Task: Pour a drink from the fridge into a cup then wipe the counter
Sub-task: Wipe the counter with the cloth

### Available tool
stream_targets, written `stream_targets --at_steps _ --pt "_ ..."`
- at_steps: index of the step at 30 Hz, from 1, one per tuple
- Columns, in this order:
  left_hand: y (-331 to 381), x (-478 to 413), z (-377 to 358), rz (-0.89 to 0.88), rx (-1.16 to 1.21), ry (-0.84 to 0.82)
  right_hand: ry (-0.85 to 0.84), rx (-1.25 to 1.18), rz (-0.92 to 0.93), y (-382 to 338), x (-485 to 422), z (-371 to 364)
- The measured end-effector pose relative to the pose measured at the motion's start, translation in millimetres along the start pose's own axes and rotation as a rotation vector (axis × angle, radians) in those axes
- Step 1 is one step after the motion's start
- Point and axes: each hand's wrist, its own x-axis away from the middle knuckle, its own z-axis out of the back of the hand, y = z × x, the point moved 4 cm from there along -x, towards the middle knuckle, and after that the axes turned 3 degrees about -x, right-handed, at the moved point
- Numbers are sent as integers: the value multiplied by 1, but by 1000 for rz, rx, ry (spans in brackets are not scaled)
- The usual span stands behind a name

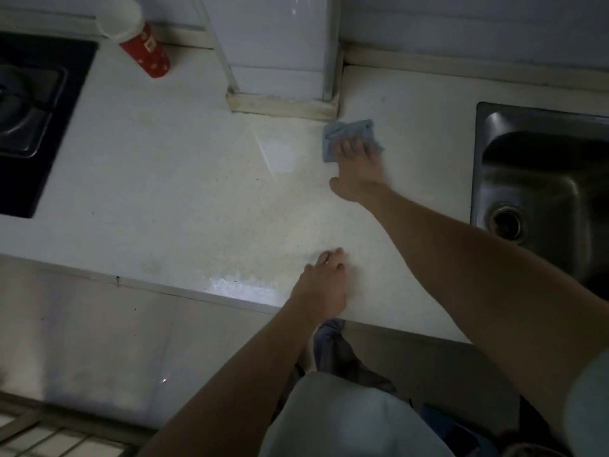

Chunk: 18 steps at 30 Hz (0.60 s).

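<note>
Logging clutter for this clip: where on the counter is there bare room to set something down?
Widest bare counter lies between the stove and the left hand, in front of the cup. A narrower strip runs between the right hand and the sink. Tightest: the column corner, where the cloth is pressed.

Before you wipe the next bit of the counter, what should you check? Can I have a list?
1. Cloth flat under the right hand: ok.
2. Left hand resting on the counter, apart from the cloth: ok.
3. Cup standing by the stove, far from the cloth: ok.
4. Drink inside the cup: cannot tell.
5. Counter clean near the sink: cannot tell, too dim.
</note>
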Motion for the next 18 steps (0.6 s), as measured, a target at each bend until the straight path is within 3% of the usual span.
stream_targets --at_steps 5,12,18 --pt "-3 1 0 10 51 -23 39 74 5 38 27 3" --pt "3 4 -1 24 18 -19 107 -66 -230 130 92 0" --pt "2 11 -4 7 47 2 71 -235 -486 120 92 -6"
